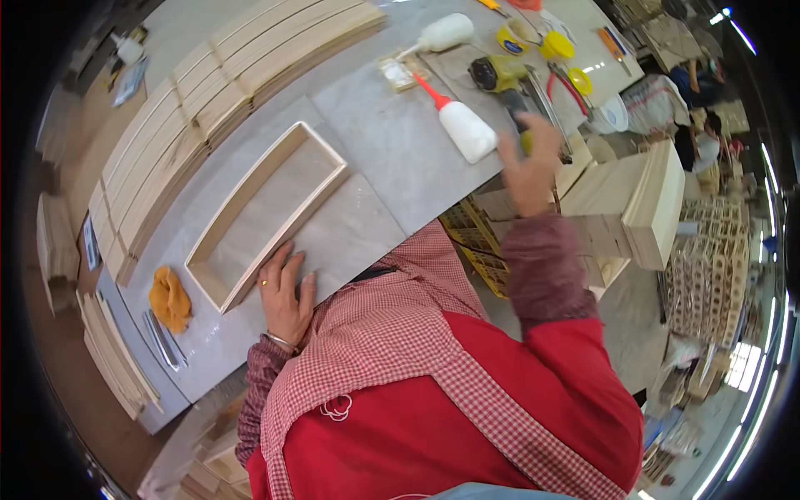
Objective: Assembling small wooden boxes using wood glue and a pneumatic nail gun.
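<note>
A pale wooden frame (287,229), open in the middle with one curved long side, lies on the grey tabletop (392,196). My left hand (286,293) rests against its near long side, fingers apart and fingertips touching the wood. Out to the right, my right hand (533,167) is raised at the table edge, slightly blurred, with thumb and fingers apart. Close to those fingers is a yellow-and-black power tool (497,75), its handle end partly hidden by the hand. A white glue bottle (468,132) with a red nozzle lies just left of my right hand.
Bundled wooden strips (208,108) line the table's far left side. An orange cloth (170,298) sits near the left end. Another white bottle (447,32), red-handled pliers (570,87) and yellow tubs (557,45) lie at the far right. Stacked boards (625,196) stand beyond my right arm.
</note>
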`<state>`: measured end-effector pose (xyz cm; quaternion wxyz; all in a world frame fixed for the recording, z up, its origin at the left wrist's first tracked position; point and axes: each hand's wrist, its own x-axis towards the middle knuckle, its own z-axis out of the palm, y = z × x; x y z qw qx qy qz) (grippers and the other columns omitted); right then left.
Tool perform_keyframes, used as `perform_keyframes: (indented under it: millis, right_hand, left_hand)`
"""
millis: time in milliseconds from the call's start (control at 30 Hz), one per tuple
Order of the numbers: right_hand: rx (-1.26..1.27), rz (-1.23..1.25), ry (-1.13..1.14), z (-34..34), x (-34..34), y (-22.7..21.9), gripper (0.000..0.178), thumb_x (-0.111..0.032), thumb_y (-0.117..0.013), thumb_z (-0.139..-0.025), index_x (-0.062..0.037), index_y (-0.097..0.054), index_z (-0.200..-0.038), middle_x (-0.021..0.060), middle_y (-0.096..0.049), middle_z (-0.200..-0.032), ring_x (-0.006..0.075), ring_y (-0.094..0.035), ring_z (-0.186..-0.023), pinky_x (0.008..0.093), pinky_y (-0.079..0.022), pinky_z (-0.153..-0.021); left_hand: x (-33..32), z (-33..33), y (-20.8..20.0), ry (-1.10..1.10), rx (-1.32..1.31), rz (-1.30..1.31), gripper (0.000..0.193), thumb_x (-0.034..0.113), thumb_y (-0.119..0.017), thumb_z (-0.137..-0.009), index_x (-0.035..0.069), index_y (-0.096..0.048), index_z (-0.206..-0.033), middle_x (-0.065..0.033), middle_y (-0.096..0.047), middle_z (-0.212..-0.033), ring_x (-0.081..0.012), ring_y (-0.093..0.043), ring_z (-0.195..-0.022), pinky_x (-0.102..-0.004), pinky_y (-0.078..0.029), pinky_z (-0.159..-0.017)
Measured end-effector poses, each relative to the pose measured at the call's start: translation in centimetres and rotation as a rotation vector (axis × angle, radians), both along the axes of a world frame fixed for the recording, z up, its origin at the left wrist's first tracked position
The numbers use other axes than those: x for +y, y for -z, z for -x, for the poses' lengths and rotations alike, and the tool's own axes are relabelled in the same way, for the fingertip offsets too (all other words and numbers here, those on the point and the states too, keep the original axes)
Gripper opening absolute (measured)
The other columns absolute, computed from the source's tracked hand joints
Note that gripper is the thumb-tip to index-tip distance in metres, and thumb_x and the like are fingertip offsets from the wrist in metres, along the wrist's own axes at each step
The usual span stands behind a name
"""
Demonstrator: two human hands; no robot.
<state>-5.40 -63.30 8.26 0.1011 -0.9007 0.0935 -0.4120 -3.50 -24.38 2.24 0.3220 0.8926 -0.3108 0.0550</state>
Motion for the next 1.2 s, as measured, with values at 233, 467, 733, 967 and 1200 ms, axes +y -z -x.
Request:
perform_keyframes:
  millis: [233,467,733,967,1200]
  right_hand:
    - [0.386,0.208,0.844,15.4,-14.7,-14.5,0.071,-0.055,-0.064,-0.078,0.0015,-0.056,-0.120,0.0184,-0.058,-0.118,0.0317,-0.055,-0.106,0.0395,-0.043,-0.091]
    - [0.716,-0.494,1.031,19.7,-17.7,-13.5,0.096,-0.073,-0.054,-0.072,0.0036,-0.048,-0.129,0.0243,-0.051,-0.128,0.0326,-0.050,-0.118,0.0409,-0.039,-0.098]
    - [0.806,-0.520,1.062,18.6,-18.7,-13.8,0.089,-0.070,-0.056,-0.072,0.0059,-0.057,-0.118,0.0214,-0.059,-0.115,0.0313,-0.055,-0.107,0.0371,-0.042,-0.092]
    - [0.621,-0.334,0.994,18.1,-18.0,-14.2,0.078,-0.062,-0.060,-0.075,0.0038,-0.058,-0.118,0.0188,-0.059,-0.117,0.0300,-0.055,-0.107,0.0368,-0.042,-0.092]
    - [0.345,-0.158,0.899,17.9,-14.9,-16.5,0.068,-0.051,-0.064,-0.078,-0.0006,-0.056,-0.123,0.0166,-0.055,-0.124,0.0286,-0.054,-0.111,0.0380,-0.042,-0.094]
  left_hand:
    - [1.7,0.0,0.2,-0.026,0.002,-0.009,0.033,0.013,-0.061,-0.083,0.004,-0.057,-0.114,-0.0115,-0.050,-0.129,-0.0284,-0.050,-0.108,-0.0380,-0.035,-0.097]
    - [1.8,-0.1,0.3,-0.023,0.008,0.035,0.033,0.013,-0.062,-0.082,0.005,-0.057,-0.113,-0.0107,-0.051,-0.128,-0.0273,-0.051,-0.107,-0.0372,-0.036,-0.096]
    - [2.3,-0.3,0.8,-0.058,-0.039,0.064,0.032,0.014,-0.063,-0.081,0.005,-0.058,-0.112,-0.0095,-0.054,-0.126,-0.0264,-0.051,-0.107,-0.0362,-0.036,-0.095]
    - [3.9,-0.8,0.5,-0.118,-0.039,0.052,0.031,0.014,-0.063,-0.081,0.005,-0.058,-0.111,-0.0084,-0.054,-0.125,-0.0253,-0.051,-0.106,-0.0355,-0.036,-0.095]
    - [4.4,-0.6,0.0,-0.123,0.004,0.084,0.031,0.015,-0.063,-0.082,0.005,-0.058,-0.111,-0.0083,-0.055,-0.124,-0.0248,-0.051,-0.106,-0.0358,-0.037,-0.094]
